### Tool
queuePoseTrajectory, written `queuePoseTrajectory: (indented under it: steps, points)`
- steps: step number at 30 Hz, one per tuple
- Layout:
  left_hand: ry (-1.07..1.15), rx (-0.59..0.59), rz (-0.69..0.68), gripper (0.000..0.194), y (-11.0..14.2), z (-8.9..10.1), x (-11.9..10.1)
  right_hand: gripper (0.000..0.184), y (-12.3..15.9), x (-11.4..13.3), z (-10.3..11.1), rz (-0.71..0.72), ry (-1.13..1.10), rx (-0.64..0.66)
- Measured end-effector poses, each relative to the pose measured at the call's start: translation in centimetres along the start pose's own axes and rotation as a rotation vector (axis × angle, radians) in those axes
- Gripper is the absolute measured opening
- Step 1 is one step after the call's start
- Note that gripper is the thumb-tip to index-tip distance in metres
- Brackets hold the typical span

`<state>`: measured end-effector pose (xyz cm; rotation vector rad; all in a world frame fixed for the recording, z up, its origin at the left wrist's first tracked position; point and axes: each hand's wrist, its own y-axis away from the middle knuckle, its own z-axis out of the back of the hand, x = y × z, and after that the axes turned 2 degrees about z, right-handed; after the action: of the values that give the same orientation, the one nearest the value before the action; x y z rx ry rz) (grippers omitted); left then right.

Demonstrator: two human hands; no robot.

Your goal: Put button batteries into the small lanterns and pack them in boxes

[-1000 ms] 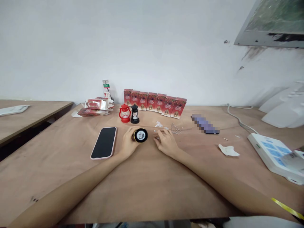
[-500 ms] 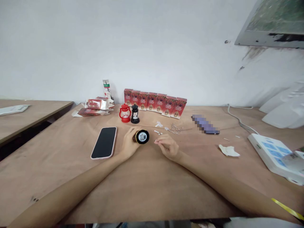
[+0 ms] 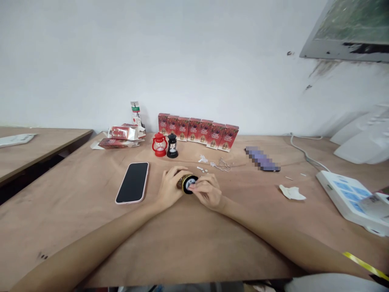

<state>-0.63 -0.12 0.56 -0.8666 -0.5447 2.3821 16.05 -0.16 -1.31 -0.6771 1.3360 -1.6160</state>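
Observation:
My left hand [image 3: 172, 187] is wrapped round a small lantern [image 3: 180, 183] with a gold and black rim, laid on its side so that its round base faces me. A pale disc-shaped inside shows in that base. The fingertips of my right hand [image 3: 209, 190] are pinched together against the base; whatever they hold is too small or hidden to make out. Just beyond lie several small round button cells [image 3: 206, 170]. A red lantern [image 3: 159, 145] and a black lantern [image 3: 172, 147] stand upright farther back.
Red boxes [image 3: 193, 129] stand in a row by the wall. Opened boxes [image 3: 123, 133] lie left of them, a phone [image 3: 133, 183] left of my hands. White tabs [image 3: 203, 159], wire hooks [image 3: 224, 164], a paper scrap [image 3: 292, 192] and a power strip [image 3: 349, 198] lie rightward.
The lantern in my left hand has moved slightly right and toward me. My right hand has come left, and its pinched fingertips now meet the lantern's base.

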Motion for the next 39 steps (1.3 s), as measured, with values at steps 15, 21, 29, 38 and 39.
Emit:
queuePoseTrajectory:
  steps: [15, 21, 29, 38, 39]
  points:
    - [0.161, -0.165, 0.154, 0.031, -0.5, 0.7, 0.9, 0.012, 1.7, -5.0, 3.3, -0.21, 0.11, 0.446]
    - [0.159, -0.149, 0.134, 0.03, -0.4, 0.7, 1.0, 0.01, 2.2, -5.6, 2.8, -0.094, 0.21, 0.524]
    - [0.126, -0.11, 0.122, 0.031, -0.4, 0.8, 1.0, 0.017, 1.9, -5.2, 2.2, 0.05, 0.289, 0.439]
    - [-0.184, 0.044, 0.004, 0.032, 0.2, 0.6, 0.0, 0.029, 0.4, -1.0, 2.0, -0.03, 0.004, -0.002]
    - [-0.203, 0.043, -0.018, 0.031, 0.2, 0.6, -0.1, 0.028, 0.2, -0.5, 1.8, -0.014, -0.014, 0.014]
